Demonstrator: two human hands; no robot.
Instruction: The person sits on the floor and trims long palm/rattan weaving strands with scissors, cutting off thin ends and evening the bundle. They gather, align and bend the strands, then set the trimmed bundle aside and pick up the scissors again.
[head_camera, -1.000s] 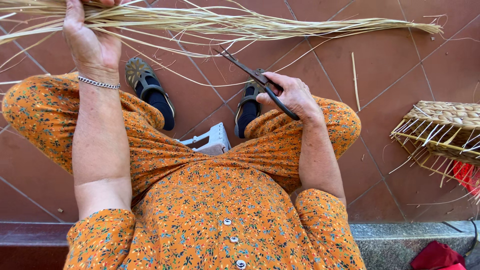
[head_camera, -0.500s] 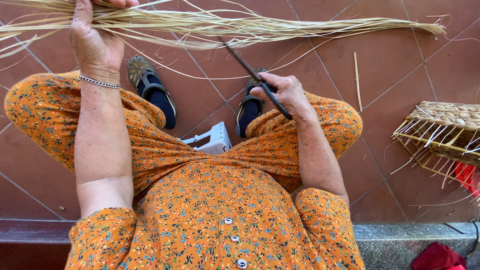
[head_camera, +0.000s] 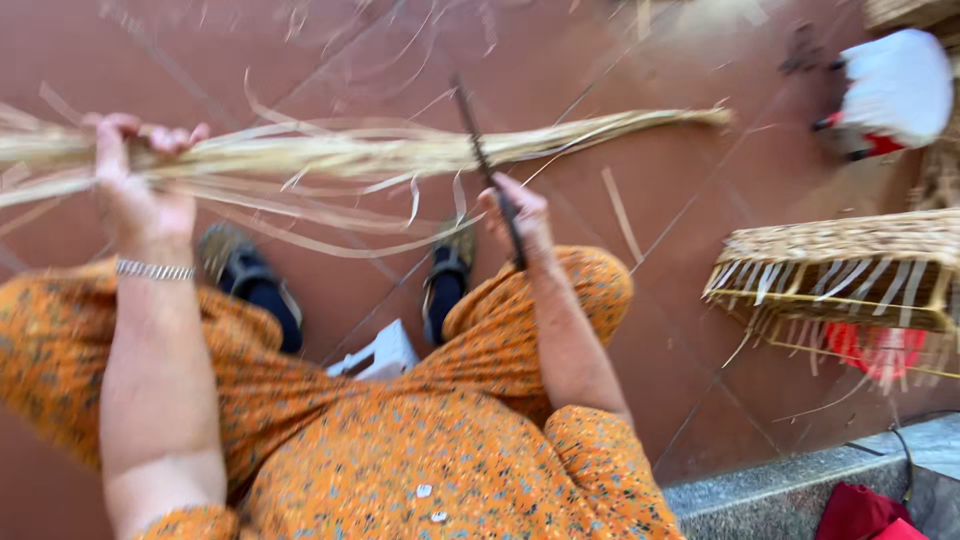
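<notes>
- The left hand (head_camera: 140, 195) has its grip clamped around a long bundle of pale straw strands (head_camera: 400, 152), which runs level from that grip out toward the right and ends well beyond the other hand.
- The right hand (head_camera: 515, 215) has its grip closed on a thin dark tool (head_camera: 485, 165), seemingly a blade or a long needle; blur hides which. The tip stands up past the grip and crosses the bundle.
- Risk: the tool's point sits among loose strands. If it snags a curled strand hanging below the bundle, it could tear the strand or drag it out of the left grip.
- Risk: the left grip holds the bundle near one end only, so the long free length could sag or fan apart, and strands may drop to the tiled floor (head_camera: 700, 420).
- Risk: should the tool slip off the smooth straw toward the left grip, those fingers lie in its line.
- Below the grips are two sandalled feet (head_camera: 250, 280) and the orange floral dress (head_camera: 420, 450); a falling tool would land there.
- Right of the right grip, well apart, lies a half-woven straw basket (head_camera: 840, 265) with stakes sticking out, which a swung bundle end could catch.
</notes>
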